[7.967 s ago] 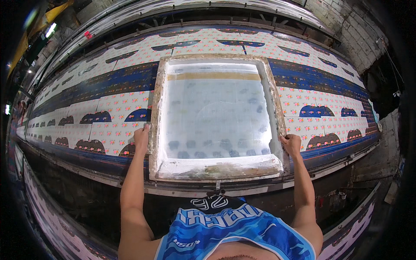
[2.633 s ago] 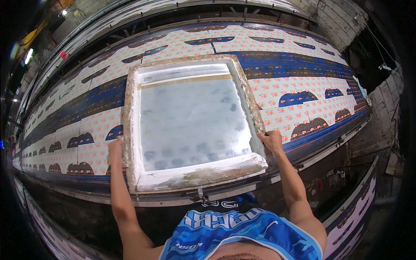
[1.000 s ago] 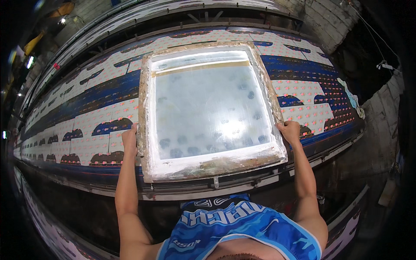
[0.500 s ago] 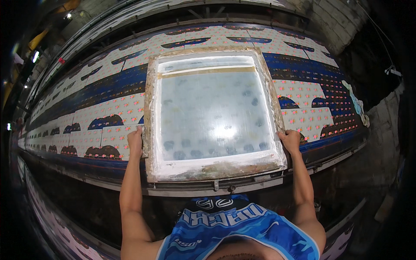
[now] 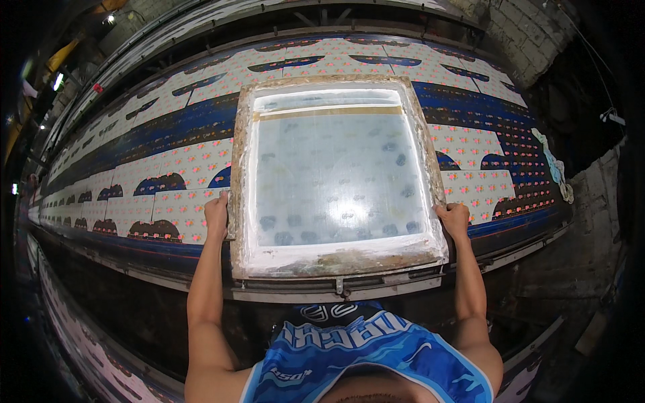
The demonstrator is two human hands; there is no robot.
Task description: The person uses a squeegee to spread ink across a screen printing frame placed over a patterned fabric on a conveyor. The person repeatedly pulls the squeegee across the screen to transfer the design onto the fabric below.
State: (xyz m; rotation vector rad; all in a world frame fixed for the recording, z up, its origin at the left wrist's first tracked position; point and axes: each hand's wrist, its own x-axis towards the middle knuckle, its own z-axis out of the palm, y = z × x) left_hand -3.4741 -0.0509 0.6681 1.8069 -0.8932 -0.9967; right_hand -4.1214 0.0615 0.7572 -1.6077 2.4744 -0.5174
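Note:
A large screen-printing frame (image 5: 339, 263) lies over the long printing table in front of me. Its border is worn and smeared with white, and its pale mesh (image 5: 336, 174) shows dark blotches and a bright reflection. My left hand (image 5: 216, 215) is closed on the frame's left side, and my right hand (image 5: 454, 218) grips the right side at about the same height. Beneath and around it lie white fabric pieces (image 5: 191, 205) printed with small pink flowers. Whatever is directly under the frame is mostly hidden.
The blue tabletop (image 5: 463, 111) carries more printed pieces in rows, with dark curved gaps between them. A metal rail (image 5: 396, 287) runs along the near edge. At the right end lies a crumpled pale cloth (image 5: 555, 164). A block wall (image 5: 527, 30) stands at the far right.
The frame and both hands have shifted slightly to the right relative to the view. Both hands keep their hold on its sides.

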